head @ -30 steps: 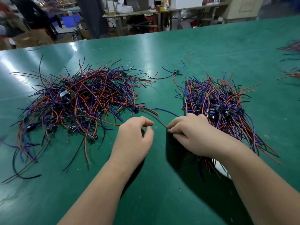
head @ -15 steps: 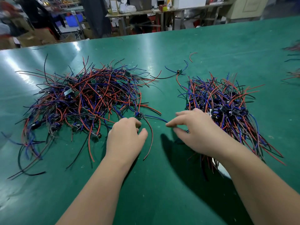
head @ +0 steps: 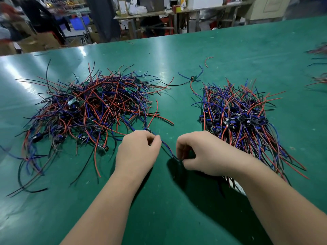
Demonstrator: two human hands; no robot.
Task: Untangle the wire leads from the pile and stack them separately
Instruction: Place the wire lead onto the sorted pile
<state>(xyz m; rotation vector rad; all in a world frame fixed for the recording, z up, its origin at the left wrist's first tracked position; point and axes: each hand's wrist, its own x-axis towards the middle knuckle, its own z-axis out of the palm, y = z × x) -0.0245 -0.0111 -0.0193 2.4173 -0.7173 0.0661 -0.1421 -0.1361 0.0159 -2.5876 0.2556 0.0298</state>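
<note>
Both forearms reach forward side by side, the left hand [head: 138, 152] pinching a blue wire lead [head: 166, 146] with curled fingers and the right hand [head: 203, 152] pinching its nearer end, so the lead slants from far-left to near-right between the tangled pile [head: 92, 110] and the sorted stack [head: 238, 119] on the green tabletop [head: 247, 57].

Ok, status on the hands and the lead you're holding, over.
Left hand and right hand both pinching one blue wire lead, strung between them. Its far end at edge of tangled pile, not clear yet. Sorted stack to the right, nothing between.
</note>
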